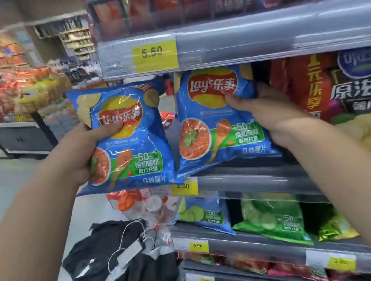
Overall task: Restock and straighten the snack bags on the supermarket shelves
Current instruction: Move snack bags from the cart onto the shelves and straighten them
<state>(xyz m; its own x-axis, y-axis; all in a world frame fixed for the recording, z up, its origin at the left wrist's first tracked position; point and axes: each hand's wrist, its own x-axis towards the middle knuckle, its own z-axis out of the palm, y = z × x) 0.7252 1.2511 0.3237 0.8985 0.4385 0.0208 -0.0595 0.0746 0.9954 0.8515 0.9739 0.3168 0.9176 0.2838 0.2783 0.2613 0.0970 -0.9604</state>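
Mid-restock: at the front edge of the middle shelf (257, 179) stands the right chip bag (212, 124), with the left chip bag (133, 142) in the air just beside it. The left hand (84, 151) and right hand (269, 115) each have fingers curled round their bag. Next is probably pushing the right one back, upright.

middle shelf (250, 177): blue chip bag (211, 115), red bag (298, 85) | lower shelf (244, 239): green bags (274, 217)
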